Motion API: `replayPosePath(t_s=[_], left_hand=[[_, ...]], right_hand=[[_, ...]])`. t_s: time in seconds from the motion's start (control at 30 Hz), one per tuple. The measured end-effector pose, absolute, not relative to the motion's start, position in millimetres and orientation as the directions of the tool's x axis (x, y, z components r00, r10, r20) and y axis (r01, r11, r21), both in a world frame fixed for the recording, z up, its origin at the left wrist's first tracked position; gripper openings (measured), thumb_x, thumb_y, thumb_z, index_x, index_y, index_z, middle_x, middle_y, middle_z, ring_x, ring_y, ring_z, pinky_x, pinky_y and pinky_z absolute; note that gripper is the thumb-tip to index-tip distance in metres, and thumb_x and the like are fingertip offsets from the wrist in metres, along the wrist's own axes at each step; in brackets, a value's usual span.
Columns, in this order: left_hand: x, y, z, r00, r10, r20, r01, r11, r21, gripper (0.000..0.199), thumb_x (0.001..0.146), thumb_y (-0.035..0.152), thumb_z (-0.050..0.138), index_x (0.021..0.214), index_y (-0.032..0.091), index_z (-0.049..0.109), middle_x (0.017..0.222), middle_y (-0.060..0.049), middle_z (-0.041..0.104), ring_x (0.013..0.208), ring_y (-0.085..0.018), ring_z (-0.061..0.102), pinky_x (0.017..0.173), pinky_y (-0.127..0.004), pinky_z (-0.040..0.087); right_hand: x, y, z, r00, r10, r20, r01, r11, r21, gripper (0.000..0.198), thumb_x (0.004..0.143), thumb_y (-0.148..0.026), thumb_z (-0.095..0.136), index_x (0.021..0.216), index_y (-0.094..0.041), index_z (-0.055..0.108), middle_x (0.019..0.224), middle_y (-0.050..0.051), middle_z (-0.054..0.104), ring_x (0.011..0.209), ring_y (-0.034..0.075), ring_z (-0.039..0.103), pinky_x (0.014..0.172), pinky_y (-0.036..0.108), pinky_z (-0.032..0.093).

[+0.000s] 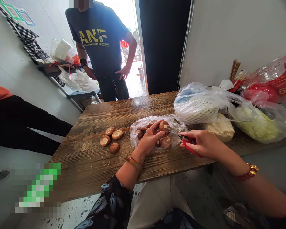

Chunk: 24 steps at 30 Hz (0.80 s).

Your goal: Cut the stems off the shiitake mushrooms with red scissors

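Rough-grained wooden table [97,165], crinkly clear plastic bag [143,125], matt brown mushrooms [114,147], glossy red-handled metal scissors [186,141].

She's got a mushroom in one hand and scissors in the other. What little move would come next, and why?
Probably closing the scissors on the stem. The left hand holds a mushroom over the plastic bag, and the right hand points the blade tips right at it. Four mushrooms already lie aside on the table.
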<state>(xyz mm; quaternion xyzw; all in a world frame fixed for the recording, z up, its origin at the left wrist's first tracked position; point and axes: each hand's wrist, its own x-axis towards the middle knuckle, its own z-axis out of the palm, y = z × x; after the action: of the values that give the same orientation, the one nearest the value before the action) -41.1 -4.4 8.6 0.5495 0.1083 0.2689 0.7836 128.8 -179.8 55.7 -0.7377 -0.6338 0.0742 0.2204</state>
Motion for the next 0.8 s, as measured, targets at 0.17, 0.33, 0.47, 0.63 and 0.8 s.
replayPosePath(t_s=[0.17, 0.33, 0.47, 0.63, 0.8], left_hand=[[-40.8, -5.1, 9.9, 0.823, 0.553, 0.131, -0.292, 0.213, 0.932, 0.062, 0.072, 0.031, 0.084, 0.13, 0.022, 0.062, 0.126, -0.008, 0.063, 0.101, -0.021, 0.065, 0.092, -0.039, 0.055], [-40.3, -5.6, 9.8, 0.82, 0.554, 0.14, -0.296, 0.202, 0.934, 0.063, 0.07, 0.03, 0.085, 0.128, 0.022, 0.063, 0.125, -0.008, 0.064, 0.103, -0.023, 0.064, 0.091, -0.039, 0.055], [-40.3, -6.1, 9.6, 0.822, 0.552, 0.141, -0.297, 0.204, 0.933, 0.06, 0.07, 0.028, 0.085, 0.126, 0.022, 0.063, 0.122, -0.008, 0.065, 0.102, -0.022, 0.064, 0.091, -0.037, 0.054], [-40.3, -6.1, 10.3, 0.818, 0.557, 0.146, -0.305, 0.203, 0.931, 0.06, 0.07, 0.027, 0.085, 0.125, 0.022, 0.064, 0.122, -0.007, 0.064, 0.103, -0.022, 0.063, 0.092, -0.037, 0.053], [-38.6, -6.3, 8.4, 0.817, 0.557, 0.152, -0.302, 0.187, 0.935, 0.061, 0.069, 0.028, 0.086, 0.126, 0.022, 0.063, 0.123, -0.008, 0.064, 0.104, -0.023, 0.063, 0.09, -0.037, 0.054]], right_hand=[[135.5, -178.5, 53.4, 0.192, 0.973, 0.129, 0.835, -0.093, -0.542, 0.047, 0.085, -0.045, 0.061, 0.122, -0.019, 0.072, 0.075, 0.002, 0.071, 0.065, 0.016, 0.062, 0.06, 0.026, 0.043], [139.6, -178.9, 51.8, 0.173, 0.979, 0.106, 0.814, -0.081, -0.575, 0.05, 0.084, -0.048, 0.061, 0.123, -0.018, 0.071, 0.072, 0.001, 0.07, 0.064, 0.016, 0.06, 0.058, 0.026, 0.042], [139.6, -179.2, 53.0, 0.181, 0.978, 0.108, 0.822, -0.09, -0.562, 0.05, 0.084, -0.049, 0.061, 0.122, -0.018, 0.072, 0.071, 0.001, 0.069, 0.063, 0.016, 0.06, 0.059, 0.026, 0.043], [139.9, -181.3, 56.0, 0.176, 0.978, 0.11, 0.854, -0.096, -0.511, 0.048, 0.085, -0.048, 0.062, 0.123, -0.021, 0.071, 0.078, 0.002, 0.071, 0.066, 0.017, 0.061, 0.06, 0.027, 0.043], [137.6, -181.9, 58.8, 0.183, 0.977, 0.11, 0.866, -0.107, -0.488, 0.047, 0.085, -0.05, 0.062, 0.122, -0.022, 0.072, 0.076, 0.001, 0.071, 0.065, 0.016, 0.061, 0.059, 0.027, 0.042]])
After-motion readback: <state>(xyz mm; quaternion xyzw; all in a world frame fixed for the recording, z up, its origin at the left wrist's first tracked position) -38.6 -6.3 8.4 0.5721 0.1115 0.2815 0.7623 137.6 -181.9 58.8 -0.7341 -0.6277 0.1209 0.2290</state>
